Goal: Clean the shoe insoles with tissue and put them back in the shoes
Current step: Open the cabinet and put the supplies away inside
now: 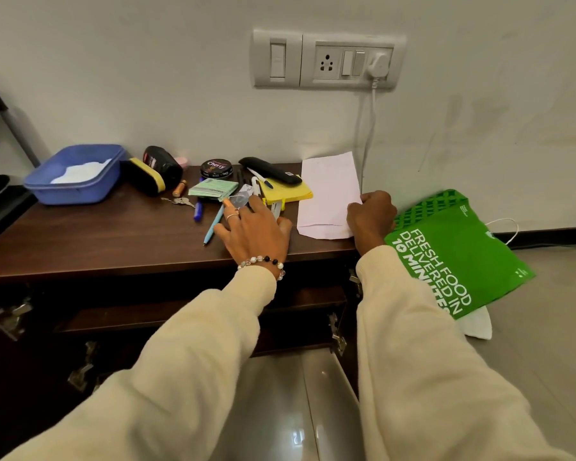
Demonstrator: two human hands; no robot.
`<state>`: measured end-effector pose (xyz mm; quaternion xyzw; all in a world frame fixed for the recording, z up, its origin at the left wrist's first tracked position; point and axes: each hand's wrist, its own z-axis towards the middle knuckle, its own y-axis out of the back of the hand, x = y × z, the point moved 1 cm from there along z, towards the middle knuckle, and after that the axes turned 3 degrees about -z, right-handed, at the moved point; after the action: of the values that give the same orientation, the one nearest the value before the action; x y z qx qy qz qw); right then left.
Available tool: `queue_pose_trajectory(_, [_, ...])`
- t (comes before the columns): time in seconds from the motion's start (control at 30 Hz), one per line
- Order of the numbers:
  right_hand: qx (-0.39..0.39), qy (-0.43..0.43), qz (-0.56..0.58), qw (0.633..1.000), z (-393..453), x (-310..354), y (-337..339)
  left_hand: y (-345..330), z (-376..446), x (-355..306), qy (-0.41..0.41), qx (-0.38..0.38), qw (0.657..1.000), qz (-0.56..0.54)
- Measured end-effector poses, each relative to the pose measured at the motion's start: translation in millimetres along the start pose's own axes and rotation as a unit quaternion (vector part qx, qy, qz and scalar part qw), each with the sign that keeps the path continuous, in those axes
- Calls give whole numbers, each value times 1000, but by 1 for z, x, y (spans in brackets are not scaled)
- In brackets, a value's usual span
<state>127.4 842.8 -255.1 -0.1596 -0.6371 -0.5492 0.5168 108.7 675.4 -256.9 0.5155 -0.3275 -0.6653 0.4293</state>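
No shoe or insole shows in the head view. A blue plastic tub (pixel 72 176) with crumpled white tissue (pixel 80 173) in it stands at the left end of the dark wooden cabinet top (pixel 97 234). My left hand (pixel 255 227) rests flat on the cabinet top with fingers spread, its fingertips next to pens (pixel 213 224) and a small card. My right hand (pixel 371 216) sits at the cabinet's right corner, fingers curled over the right edge of a white paper (pixel 326 194). How firmly it holds the paper is hidden by the hand.
Shoe brush (pixel 147 176), black bottle (pixel 162 163), polish tin (pixel 216 168), keys, green booklet, yellow notepad (pixel 290 193) and black case clutter the cabinet top. A green paper bag (pixel 453 254) leans on the right. Cabinet doors hang open below. A cable drops from the wall socket (pixel 378 66).
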Motion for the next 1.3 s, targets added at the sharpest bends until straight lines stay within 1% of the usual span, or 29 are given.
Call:
queue_pose_trajectory(0.07, [-11,-13,55,998,2,-1,0,2,3,-1,-14,-20,1000,16])
queue_pose_trajectory(0.13, [-22,-16,101,995,3,-1,1,5,13,-9,-75,-60,995,31])
queue_pose_trajectory(0.17, [-28,-10,109,994,3,-2,2,6,20,-14,-117,-62,990,43])
queue_pose_trajectory(0.23, [-37,8,111,993,4,-4,2,4,40,-27,-186,-19,980,71])
queue_pose_trajectory(0.3, [-41,22,115,992,6,-5,1,-1,57,-36,-206,50,972,98])
queue_pose_trajectory(0.37, [-46,25,119,992,7,-6,1,-9,64,-41,-223,84,960,148])
queue_pose_trajectory(0.43, [-52,29,119,991,9,-6,0,-15,65,-45,-244,76,948,192])
queue_pose_trajectory(0.53, [-56,24,128,990,13,-5,1,-17,66,-48,-258,38,944,203])
queue_pose_trajectory(0.63, [-56,10,150,987,17,-6,1,-15,76,-53,-287,2,932,221])
queue_pose_trajectory(0.7, [-55,5,153,987,18,-7,2,-16,83,-53,-313,0,917,247])
queue_pose_trajectory(0.9, [-44,0,142,989,20,-8,3,-22,89,-55,-429,3,842,327])
queue_pose_trajectory(0.93, [-37,-4,137,990,20,-7,4,-23,88,-56,-440,3,836,328])
queue_pose_trajectory(0.97, [-28,-6,135,990,19,-6,6,-24,86,-57,-445,3,836,322])
queue_pose_trajectory(1.07, [26,-11,156,987,18,-2,12,-27,85,-57,-424,8,866,266])
queue_pose_trajectory(1.13, [54,-19,153,987,18,-1,15,-20,82,-59,-391,22,878,275])
queue_pose_trajectory(1.23, [59,-44,161,984,21,0,20,-15,82,-58,-354,-2,896,269])
queue_pose_trajectory(1.3, [59,-65,178,980,25,-1,23,-12,93,-61,-334,-18,921,199])
